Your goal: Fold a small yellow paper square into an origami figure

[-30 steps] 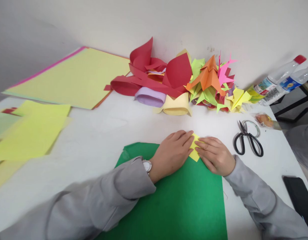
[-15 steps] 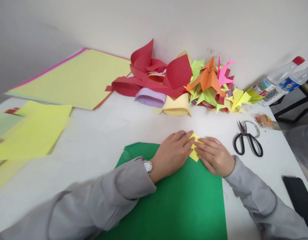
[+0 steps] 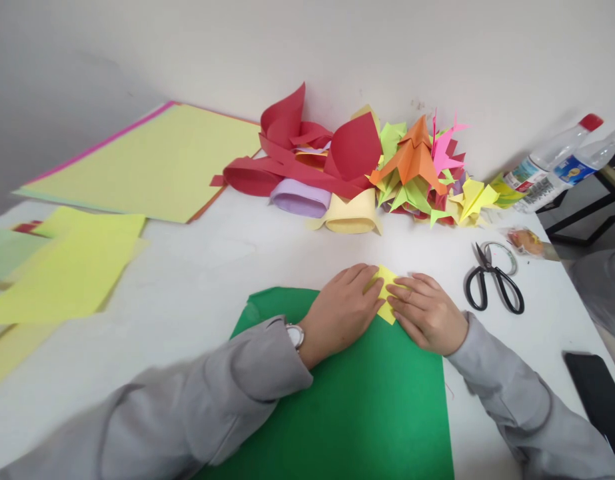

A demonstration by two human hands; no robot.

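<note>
A small piece of folded yellow paper [image 3: 386,311] lies on the far part of a green sheet [image 3: 367,413]. My left hand [image 3: 340,310], with a watch [image 3: 294,335] at its wrist, has its fingers pressed together on the paper's left side. From the right, my right hand [image 3: 427,312] presses its closed fingertips on the same paper. Between the two hands a yellow strip shows; the rest of the paper is hidden under the fingers.
Black-handled scissors [image 3: 492,280] and a tape roll [image 3: 502,259] lie at the right, a black phone [image 3: 594,390] nearer. Paper crowns [image 3: 351,217], origami [image 3: 414,160] and bottles [image 3: 557,163] line the wall. Yellow sheets [image 3: 82,267] and large sheets [image 3: 142,167] lie left.
My left hand's fingers have drawn slightly back to the left, so a little more of the yellow paper shows. My right hand stays nearly in place.
</note>
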